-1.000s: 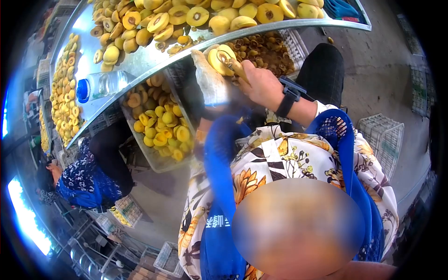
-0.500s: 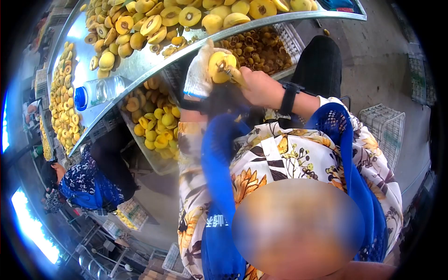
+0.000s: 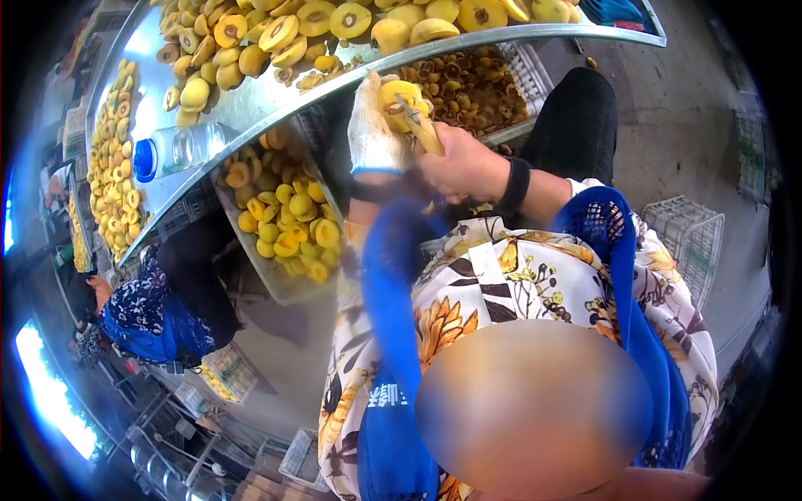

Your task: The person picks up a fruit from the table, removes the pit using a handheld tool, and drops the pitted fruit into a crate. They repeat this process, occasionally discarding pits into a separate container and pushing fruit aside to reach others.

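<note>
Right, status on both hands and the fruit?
Gloved left hand holding yellow fruit. Right hand gripping wooden-handled tool, tip at the fruit. Metal table edge just beyond; nothing seen blocking the hands.

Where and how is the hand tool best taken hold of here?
Probably by the tan handle of the hand tool, coming from the end away from the fruit, much as the right hand holds it. The handle is thicker and points away from the fruit, while the slim metal end lies against it and the gloved left hand takes up the other side.
</note>
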`<state>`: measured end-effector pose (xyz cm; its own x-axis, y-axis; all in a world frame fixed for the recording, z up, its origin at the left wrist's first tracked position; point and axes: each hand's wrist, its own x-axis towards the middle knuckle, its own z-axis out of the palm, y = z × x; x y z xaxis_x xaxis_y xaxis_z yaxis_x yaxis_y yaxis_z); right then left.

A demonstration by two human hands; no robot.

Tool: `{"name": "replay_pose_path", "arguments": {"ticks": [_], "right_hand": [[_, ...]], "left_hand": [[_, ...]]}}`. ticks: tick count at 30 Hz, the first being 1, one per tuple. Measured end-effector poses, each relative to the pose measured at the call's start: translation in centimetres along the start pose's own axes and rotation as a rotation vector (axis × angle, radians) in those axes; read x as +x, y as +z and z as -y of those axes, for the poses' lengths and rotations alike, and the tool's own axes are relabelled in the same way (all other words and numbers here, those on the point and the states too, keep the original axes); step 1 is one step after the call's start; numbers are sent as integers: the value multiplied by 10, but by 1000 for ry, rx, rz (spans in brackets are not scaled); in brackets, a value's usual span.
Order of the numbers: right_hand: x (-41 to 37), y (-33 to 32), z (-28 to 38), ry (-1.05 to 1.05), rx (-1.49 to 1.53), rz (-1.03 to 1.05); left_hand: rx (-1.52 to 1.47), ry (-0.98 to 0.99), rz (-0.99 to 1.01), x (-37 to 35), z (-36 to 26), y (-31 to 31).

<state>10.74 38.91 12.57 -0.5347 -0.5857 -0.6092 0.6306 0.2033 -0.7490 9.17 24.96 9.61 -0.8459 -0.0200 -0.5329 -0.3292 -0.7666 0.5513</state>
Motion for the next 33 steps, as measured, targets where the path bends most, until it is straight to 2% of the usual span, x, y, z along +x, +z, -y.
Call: {"name": "replay_pose_path", "arguments": {"ticks": [7,10,11,14,15,18,19,23,26,30,32,33], "right_hand": [[1,4,0,23,-2,-45],[1,3,-2,-2,-87,-42],[1,4,-2,-13,-128,-41],[2,5,1,5,-96,-61],[2,4,0,33,-72,-60],[5,3,0,108,7,-36],[5,1,0,117,35,-15],[6,-4,-2,153,187,55],[7,1,-6,150,128,-28],[5,-1,2,153,166,29],[8,-4,3,136,240,94],[10,-3,1,134,231,79]], "left_hand": [[152,249,-79,8,11,0],[77,-60,27,6,-2,3],[101,-104,47,9,-6,1],[126,42,-32,17,2,-4],[192,175,-110,17,9,-3],[324,421,-151,17,17,-6],[310,439,-146,15,17,-5],[226,358,-116,17,22,-7],[305,337,-77,18,22,-10],[318,94,13,17,2,-14],[217,120,37,16,1,-16],[269,206,-18,15,4,-15]]}}
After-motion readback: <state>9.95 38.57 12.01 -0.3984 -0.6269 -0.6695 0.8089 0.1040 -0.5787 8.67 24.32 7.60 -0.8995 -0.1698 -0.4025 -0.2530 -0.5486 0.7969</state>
